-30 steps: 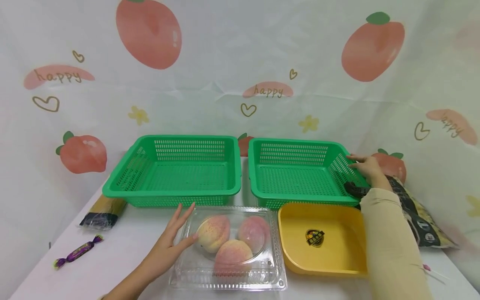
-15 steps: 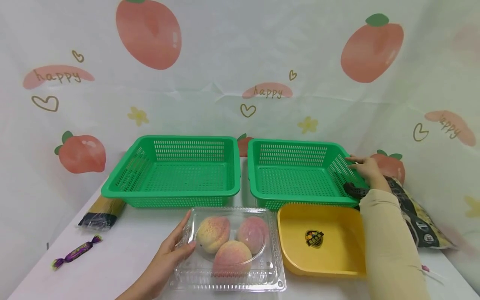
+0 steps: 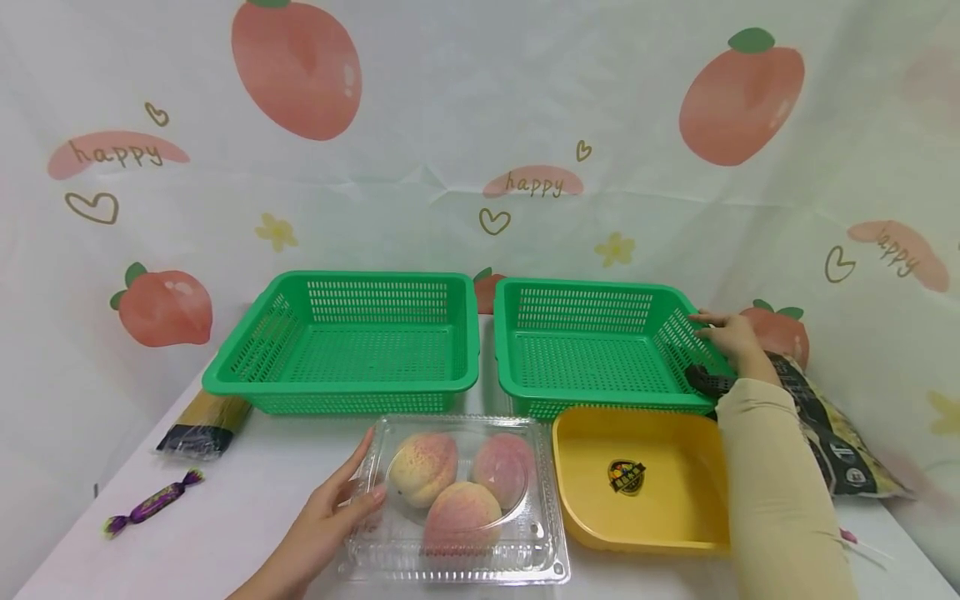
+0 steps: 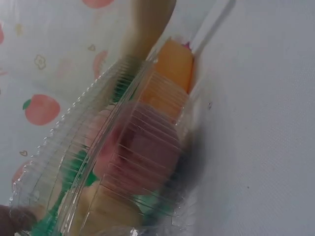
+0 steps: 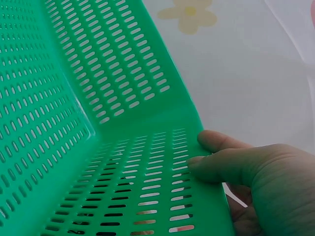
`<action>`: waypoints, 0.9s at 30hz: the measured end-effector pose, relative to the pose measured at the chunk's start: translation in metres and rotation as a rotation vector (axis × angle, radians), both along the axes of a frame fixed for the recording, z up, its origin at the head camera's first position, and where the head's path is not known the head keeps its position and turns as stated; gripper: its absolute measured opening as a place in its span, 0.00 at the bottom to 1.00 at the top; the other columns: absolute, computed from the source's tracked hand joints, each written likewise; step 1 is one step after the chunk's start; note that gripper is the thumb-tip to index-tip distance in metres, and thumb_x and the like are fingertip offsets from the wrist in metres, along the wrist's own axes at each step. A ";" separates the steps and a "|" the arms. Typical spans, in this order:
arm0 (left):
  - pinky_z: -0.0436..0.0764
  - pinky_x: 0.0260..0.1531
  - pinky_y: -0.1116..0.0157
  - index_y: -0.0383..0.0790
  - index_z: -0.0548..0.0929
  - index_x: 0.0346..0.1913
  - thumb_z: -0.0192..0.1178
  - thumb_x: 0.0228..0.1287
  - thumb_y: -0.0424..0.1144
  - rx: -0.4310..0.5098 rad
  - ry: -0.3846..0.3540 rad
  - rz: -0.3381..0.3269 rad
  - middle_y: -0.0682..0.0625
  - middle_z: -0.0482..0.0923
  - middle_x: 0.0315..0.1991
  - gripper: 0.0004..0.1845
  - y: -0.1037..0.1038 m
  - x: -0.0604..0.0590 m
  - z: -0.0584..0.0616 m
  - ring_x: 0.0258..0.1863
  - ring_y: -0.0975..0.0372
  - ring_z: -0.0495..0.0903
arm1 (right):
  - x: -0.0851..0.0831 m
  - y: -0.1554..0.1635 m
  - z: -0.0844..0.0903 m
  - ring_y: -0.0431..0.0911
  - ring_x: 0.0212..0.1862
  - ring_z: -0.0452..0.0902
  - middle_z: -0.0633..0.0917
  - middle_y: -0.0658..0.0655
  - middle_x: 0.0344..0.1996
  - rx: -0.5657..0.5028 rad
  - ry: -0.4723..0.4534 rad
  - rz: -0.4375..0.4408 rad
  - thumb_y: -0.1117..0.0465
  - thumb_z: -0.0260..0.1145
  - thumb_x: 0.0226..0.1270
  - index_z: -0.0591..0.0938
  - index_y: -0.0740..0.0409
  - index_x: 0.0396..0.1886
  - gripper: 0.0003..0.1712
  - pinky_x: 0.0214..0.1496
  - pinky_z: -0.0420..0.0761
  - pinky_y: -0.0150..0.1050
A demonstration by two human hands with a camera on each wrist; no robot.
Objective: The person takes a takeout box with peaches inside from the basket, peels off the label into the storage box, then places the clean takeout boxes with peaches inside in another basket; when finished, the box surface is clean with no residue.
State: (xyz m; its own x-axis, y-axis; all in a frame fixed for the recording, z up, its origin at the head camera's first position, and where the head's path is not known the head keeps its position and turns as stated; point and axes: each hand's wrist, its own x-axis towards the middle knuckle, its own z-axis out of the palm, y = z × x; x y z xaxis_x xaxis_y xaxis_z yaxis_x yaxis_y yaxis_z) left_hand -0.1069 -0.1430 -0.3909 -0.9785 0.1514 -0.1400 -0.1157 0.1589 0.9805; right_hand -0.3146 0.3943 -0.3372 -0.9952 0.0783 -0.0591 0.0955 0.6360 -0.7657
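Looks like a staged recording setup, not a real kitchen or shop. Printed fabric backdrop (image 3: 450,125) w/ peaches, hearts & "happy" hangs creased behind and wraps both sides, hiding the room. White cloth-covered surface (image 3: 247,500) carries sorting props: two green perforated plastic baskets (image 3: 352,342), a yellow square plastic tray (image 3: 645,483), a clear plastic clamshell box of peaches (image 3: 457,492), a purple wrapped candy (image 3: 150,504).

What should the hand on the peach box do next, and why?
Probably lift the lid. The left hand already grips the left edge of the closed clear box, the three peaches are shut inside, and the right hand only holds the right green basket.
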 end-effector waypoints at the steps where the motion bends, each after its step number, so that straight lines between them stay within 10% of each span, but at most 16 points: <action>1: 0.83 0.40 0.60 0.59 0.49 0.73 0.56 0.66 0.41 -0.001 -0.006 -0.006 0.23 0.58 0.64 0.38 -0.001 0.000 0.000 0.51 0.46 0.78 | 0.000 0.000 0.000 0.69 0.71 0.33 0.45 0.67 0.72 -0.001 -0.001 0.000 0.69 0.49 0.71 0.59 0.71 0.68 0.27 0.66 0.55 0.65; 9: 0.83 0.37 0.67 0.49 0.51 0.73 0.57 0.64 0.38 0.074 -0.064 0.039 0.30 0.71 0.58 0.38 -0.002 -0.003 -0.002 0.39 0.61 0.84 | 0.001 -0.001 0.001 0.69 0.71 0.34 0.45 0.68 0.72 -0.002 -0.003 0.005 0.69 0.49 0.71 0.59 0.71 0.68 0.27 0.67 0.55 0.64; 19: 0.84 0.35 0.67 0.43 0.66 0.67 0.60 0.58 0.28 0.238 0.003 0.262 0.53 0.83 0.44 0.33 0.008 0.008 -0.009 0.35 0.61 0.85 | -0.002 0.000 -0.002 0.69 0.71 0.35 0.46 0.67 0.72 -0.010 0.011 -0.001 0.69 0.49 0.70 0.60 0.70 0.67 0.27 0.67 0.55 0.65; 27: 0.84 0.35 0.67 0.46 0.67 0.67 0.57 0.59 0.25 0.368 0.143 0.152 0.58 0.84 0.44 0.32 0.000 0.014 -0.004 0.37 0.61 0.85 | -0.003 0.000 -0.003 0.68 0.71 0.36 0.47 0.67 0.72 -0.008 0.017 -0.011 0.70 0.49 0.70 0.61 0.71 0.67 0.26 0.67 0.56 0.64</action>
State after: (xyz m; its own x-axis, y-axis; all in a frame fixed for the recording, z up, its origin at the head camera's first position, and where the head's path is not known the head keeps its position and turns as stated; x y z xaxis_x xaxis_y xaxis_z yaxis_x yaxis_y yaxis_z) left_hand -0.0926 -0.1426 -0.3948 -0.9992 0.0186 0.0351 0.0303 -0.2131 0.9766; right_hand -0.3181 0.3946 -0.3404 -0.9951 0.0892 -0.0426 0.0894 0.6290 -0.7723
